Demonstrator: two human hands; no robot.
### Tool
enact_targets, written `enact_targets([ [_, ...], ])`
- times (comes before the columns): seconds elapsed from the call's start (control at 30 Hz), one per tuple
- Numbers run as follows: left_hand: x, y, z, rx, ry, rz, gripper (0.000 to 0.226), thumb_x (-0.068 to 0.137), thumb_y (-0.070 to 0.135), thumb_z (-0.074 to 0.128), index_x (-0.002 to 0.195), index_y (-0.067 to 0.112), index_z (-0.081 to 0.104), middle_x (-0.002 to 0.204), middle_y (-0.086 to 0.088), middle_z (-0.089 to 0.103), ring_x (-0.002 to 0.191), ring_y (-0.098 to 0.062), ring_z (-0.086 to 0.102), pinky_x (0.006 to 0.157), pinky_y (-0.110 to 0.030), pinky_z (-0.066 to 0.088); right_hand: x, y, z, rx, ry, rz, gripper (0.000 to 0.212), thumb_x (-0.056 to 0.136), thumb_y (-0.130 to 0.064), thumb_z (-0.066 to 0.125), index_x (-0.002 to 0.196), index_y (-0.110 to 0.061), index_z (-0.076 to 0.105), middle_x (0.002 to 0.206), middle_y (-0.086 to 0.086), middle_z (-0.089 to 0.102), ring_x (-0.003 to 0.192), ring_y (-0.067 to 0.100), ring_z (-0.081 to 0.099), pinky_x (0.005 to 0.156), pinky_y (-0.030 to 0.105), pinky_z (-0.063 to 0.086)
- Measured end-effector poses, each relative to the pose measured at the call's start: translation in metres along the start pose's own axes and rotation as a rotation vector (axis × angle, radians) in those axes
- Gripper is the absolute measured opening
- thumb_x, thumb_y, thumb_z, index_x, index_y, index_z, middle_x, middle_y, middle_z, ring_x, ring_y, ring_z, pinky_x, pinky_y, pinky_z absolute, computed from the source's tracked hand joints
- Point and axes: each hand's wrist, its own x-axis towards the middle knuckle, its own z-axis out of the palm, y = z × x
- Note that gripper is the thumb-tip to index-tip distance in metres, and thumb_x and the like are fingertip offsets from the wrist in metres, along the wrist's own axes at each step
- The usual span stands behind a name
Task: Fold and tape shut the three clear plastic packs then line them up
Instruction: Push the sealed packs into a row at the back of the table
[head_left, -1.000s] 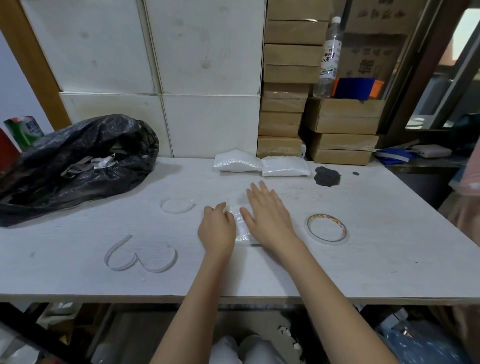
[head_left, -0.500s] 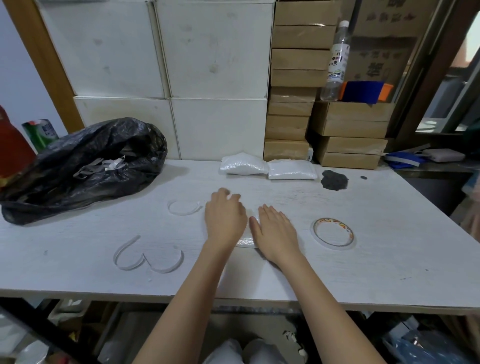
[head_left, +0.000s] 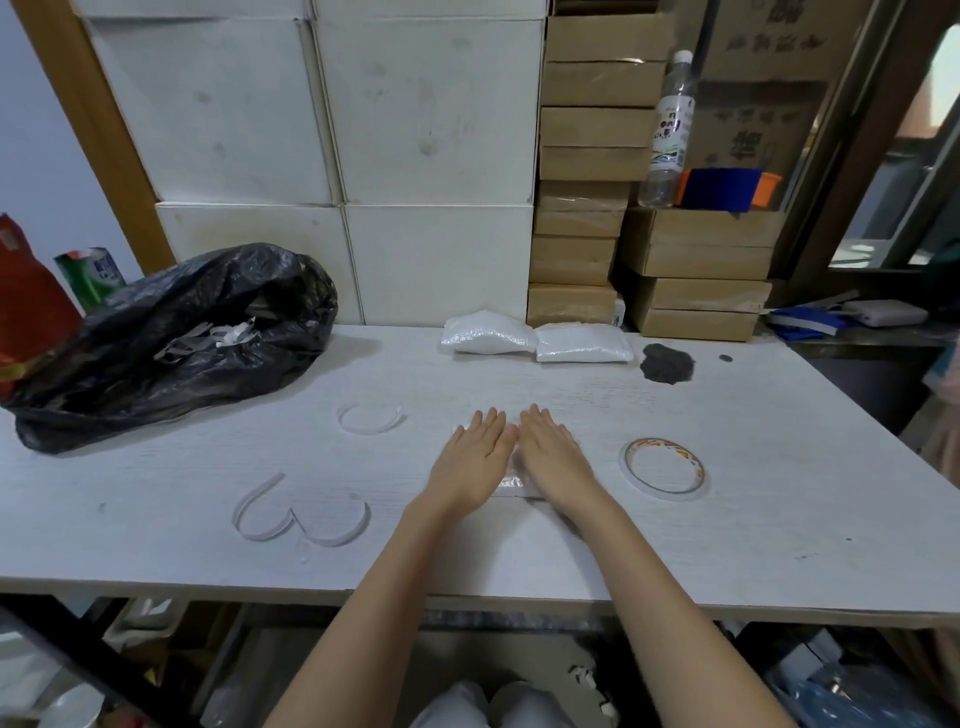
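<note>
A clear plastic pack (head_left: 511, 480) lies flat on the white table (head_left: 675, 545), mostly hidden under my hands; only a strip shows between them. My left hand (head_left: 475, 460) and my right hand (head_left: 553, 457) press palm down on it side by side, fingers straight and together. Two more packs sit at the table's back edge: a puffy one (head_left: 485, 340) on the left and a flatter one (head_left: 582, 345) touching it on the right. A roll of tape (head_left: 664, 468) lies flat to the right of my right hand.
A black rubbish bag (head_left: 171, 343) with paper scraps fills the back left. Curled tape-liner strips (head_left: 298, 512) and another (head_left: 370, 418) lie left of my hands. A dark scrap (head_left: 666, 364) lies at back right. White and cardboard boxes (head_left: 582, 208) stand behind the table.
Both hands slid forward over the pack and now lie flat side by side; the left hand went from curled to flat. The camera view shifted a little.
</note>
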Motion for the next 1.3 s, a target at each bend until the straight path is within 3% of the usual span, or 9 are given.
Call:
enact_targets([
  [0.07, -0.003, 0.001, -0.009, -0.03, -0.03, 0.018, 0.051, 0.102, 0.031, 0.025, 0.15, 0.015, 0.015, 0.159, 0.001, 0.005, 0.147, -0.013, -0.003, 0.119, -0.031, -0.001, -0.008, -0.001, -0.012, 0.243, 0.036, 0.0, 0.045, 0.103, -0.019, 0.026, 0.147, -0.012, 0.024, 0.158, -0.003, 0.009, 0.146, 0.008, 0.0, 0.116, 0.024, -0.003],
  [0.17, -0.01, 0.0, -0.015, 0.254, 0.055, 0.096, 0.05, 0.1, 0.03, 0.026, 0.147, 0.012, 0.026, 0.158, -0.001, 0.015, 0.147, -0.019, 0.005, 0.119, -0.035, 0.003, -0.031, 0.005, -0.026, -0.007, 0.072, -0.158, 0.046, 0.102, -0.016, 0.029, 0.148, -0.013, 0.023, 0.158, -0.004, 0.011, 0.146, 0.006, 0.0, 0.111, 0.014, -0.005],
  [0.3, -0.04, 0.002, 0.012, 0.632, 0.139, 0.143, 0.059, 0.084, 0.035, 0.026, 0.112, 0.005, 0.068, 0.122, -0.012, 0.065, 0.116, -0.028, 0.06, 0.095, -0.043, 0.049, -0.065, 0.005, -0.018, -0.413, -0.029, -0.213, 0.05, 0.102, -0.028, 0.024, 0.15, -0.015, 0.016, 0.159, -0.005, 0.007, 0.146, 0.005, 0.0, 0.114, 0.019, 0.002],
  [0.37, -0.051, 0.004, 0.02, 0.579, 0.123, 0.111, 0.072, 0.082, 0.036, 0.012, 0.129, 0.0, 0.053, 0.14, -0.012, 0.047, 0.129, -0.025, 0.048, 0.104, -0.039, 0.042, -0.072, -0.001, -0.013, -0.499, -0.04, -0.194, 0.052, 0.103, -0.031, 0.02, 0.151, -0.013, 0.013, 0.16, -0.001, 0.006, 0.146, 0.008, 0.001, 0.114, 0.019, 0.001],
  [0.43, -0.045, 0.002, 0.018, 0.563, 0.069, 0.115, 0.082, 0.079, 0.038, -0.011, 0.148, 0.002, 0.015, 0.157, -0.01, 0.008, 0.146, -0.026, 0.01, 0.119, -0.037, 0.01, -0.066, -0.007, -0.01, -0.504, -0.033, -0.164, 0.052, 0.103, -0.031, 0.02, 0.15, -0.01, 0.013, 0.16, 0.003, 0.006, 0.147, 0.011, 0.003, 0.116, 0.021, 0.001],
  [0.5, -0.029, 0.001, 0.009, 0.59, 0.042, 0.075, 0.062, 0.096, 0.034, -0.001, 0.149, 0.003, 0.003, 0.159, -0.013, -0.003, 0.147, -0.026, -0.003, 0.119, -0.036, -0.002, -0.049, -0.01, -0.006, -0.5, -0.047, -0.126, 0.052, 0.103, -0.029, 0.019, 0.15, -0.008, 0.013, 0.159, 0.006, 0.007, 0.147, 0.014, 0.004, 0.117, 0.024, 0.002],
  [0.6, -0.003, 0.001, -0.009, 0.645, 0.009, 0.06, 0.053, 0.102, 0.023, 0.016, 0.149, 0.002, 0.002, 0.159, -0.014, -0.003, 0.147, -0.026, -0.003, 0.12, -0.036, -0.001, -0.018, -0.013, -0.002, -0.471, -0.069, -0.09, 0.051, 0.103, -0.027, 0.019, 0.149, -0.005, 0.014, 0.159, 0.01, 0.009, 0.147, 0.018, 0.005, 0.117, 0.027, 0.002],
  [1.07, 0.057, -0.063, -0.086, 0.724, -0.074, -0.104, 0.051, 0.101, 0.019, 0.016, 0.149, 0.005, 0.007, 0.159, -0.01, 0.002, 0.147, -0.022, 0.006, 0.12, -0.037, 0.005, 0.077, -0.075, 0.042, -0.372, -0.179, -0.112, 0.051, 0.102, -0.026, 0.017, 0.148, -0.003, 0.019, 0.159, 0.011, 0.009, 0.147, 0.02, 0.006, 0.117, 0.034, 0.01],
  [1.3, 0.08, -0.104, -0.122, 0.669, -0.028, -0.197, 0.037, 0.098, 0.018, 0.028, 0.131, 0.005, 0.039, 0.142, -0.013, 0.038, 0.132, -0.028, 0.038, 0.108, -0.041, 0.031, 0.108, -0.106, 0.07, -0.353, -0.216, -0.14, 0.05, 0.102, -0.026, 0.017, 0.146, -0.003, 0.023, 0.159, 0.009, 0.009, 0.147, 0.02, 0.006, 0.117, 0.037, 0.012],
])
